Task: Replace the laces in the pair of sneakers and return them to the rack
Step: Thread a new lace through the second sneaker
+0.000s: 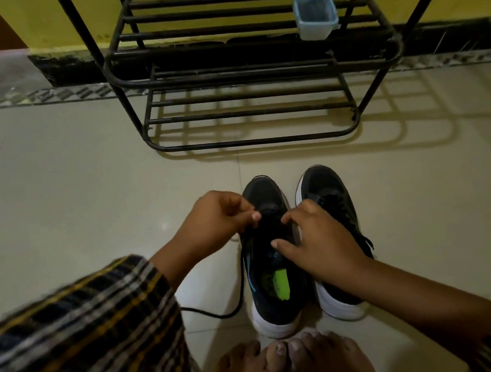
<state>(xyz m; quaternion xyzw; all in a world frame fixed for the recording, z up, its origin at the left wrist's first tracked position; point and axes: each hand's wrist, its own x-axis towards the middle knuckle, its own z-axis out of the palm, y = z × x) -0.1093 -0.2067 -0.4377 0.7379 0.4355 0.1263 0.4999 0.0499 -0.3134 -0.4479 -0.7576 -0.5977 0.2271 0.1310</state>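
Two black sneakers with white soles stand side by side on the tiled floor, toes pointing at the rack. My left hand (216,218) pinches a black lace (241,293) above the left sneaker (273,302); the lace trails down the shoe's left side and loops onto the floor. My right hand (317,239) rests over the left sneaker's tongue, index finger and thumb spread at the eyelets; whether it holds a lace end is hidden. The right sneaker (327,187) is laced, and my right wrist covers part of it.
A black metal shoe rack (252,140) stands against the yellow wall just beyond the sneakers, its lower shelves bare. A small translucent plastic tub (315,16) sits on an upper shelf at the right. My bare feet (298,359) are right behind the shoes' heels.
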